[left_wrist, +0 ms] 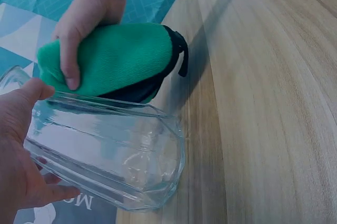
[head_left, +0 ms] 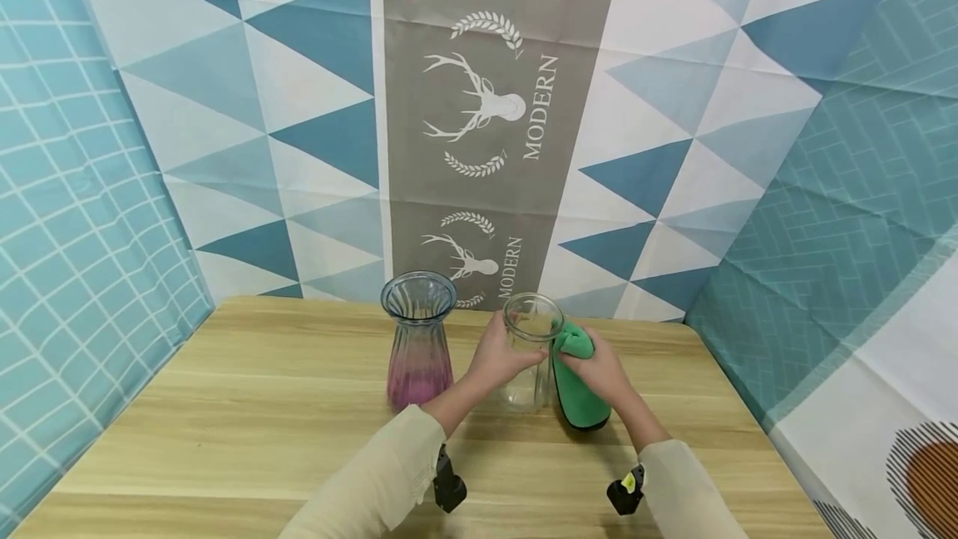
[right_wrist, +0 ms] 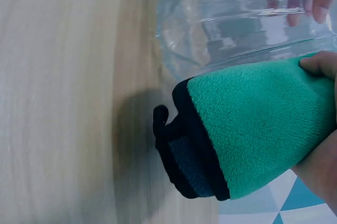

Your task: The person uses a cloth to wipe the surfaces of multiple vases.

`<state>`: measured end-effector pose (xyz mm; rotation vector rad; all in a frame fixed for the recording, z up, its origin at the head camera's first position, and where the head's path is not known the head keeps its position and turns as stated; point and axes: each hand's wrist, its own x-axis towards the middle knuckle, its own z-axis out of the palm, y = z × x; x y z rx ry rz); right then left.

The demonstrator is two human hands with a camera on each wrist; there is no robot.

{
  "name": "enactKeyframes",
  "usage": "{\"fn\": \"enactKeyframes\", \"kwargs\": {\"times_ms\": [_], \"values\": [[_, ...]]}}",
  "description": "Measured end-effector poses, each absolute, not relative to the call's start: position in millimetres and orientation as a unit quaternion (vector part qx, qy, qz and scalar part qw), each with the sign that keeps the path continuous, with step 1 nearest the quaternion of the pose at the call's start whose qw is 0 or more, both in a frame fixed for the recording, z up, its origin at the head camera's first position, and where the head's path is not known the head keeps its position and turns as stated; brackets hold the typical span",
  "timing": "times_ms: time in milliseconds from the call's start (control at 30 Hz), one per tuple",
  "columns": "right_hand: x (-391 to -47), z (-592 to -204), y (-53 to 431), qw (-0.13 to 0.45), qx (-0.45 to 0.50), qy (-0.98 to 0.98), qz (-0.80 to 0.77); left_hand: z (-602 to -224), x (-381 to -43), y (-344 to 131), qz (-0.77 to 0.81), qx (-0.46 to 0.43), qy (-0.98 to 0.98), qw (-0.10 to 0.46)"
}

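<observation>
A clear glass vase (head_left: 524, 385) stands near the back of the table, its round rim facing up. My left hand (head_left: 503, 353) grips it round the upper part, thumb on the near side and fingers behind, as the left wrist view also shows. My right hand (head_left: 601, 368) holds a folded green cloth (head_left: 582, 398) with dark edging against the right side of the vase. In the right wrist view the cloth (right_wrist: 263, 124) hangs below the fingers, its black hanging loop (right_wrist: 160, 119) at the lower end.
A ribbed glass vase (head_left: 419, 348), bluish at the top and pink below, stands left of the clear one. The wooden table (head_left: 247, 406) meets a patterned cloth backdrop (head_left: 314, 148) behind, with tiled-pattern sheets (head_left: 67, 215) at the sides.
</observation>
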<state>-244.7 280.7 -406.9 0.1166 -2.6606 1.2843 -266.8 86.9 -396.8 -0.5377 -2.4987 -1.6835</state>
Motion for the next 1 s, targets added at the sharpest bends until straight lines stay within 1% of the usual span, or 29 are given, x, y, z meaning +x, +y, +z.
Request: {"fn": "enactKeyframes", "kwargs": {"times_ms": [233,500,733,1000], "values": [[-244.1,-402.7,278.1,0.101,0.054,-0.888,0.446,-393.7,-269.2,84.8,-0.550,-0.195,-0.812,0.032],[-245.7,-408.6,277.8,0.097,0.074,-0.896,0.428,-397.1,-270.0,83.6,-0.558,-0.201,-0.805,0.020],[-247.4,-421.0,281.6,0.076,0.089,-0.903,0.414,-399.8,-269.7,84.0,-0.563,-0.207,-0.800,0.030],[-245.6,-428.2,283.2,0.065,0.087,-0.917,0.385,-400.4,-267.1,86.5,-0.583,-0.192,-0.789,0.014]]}}
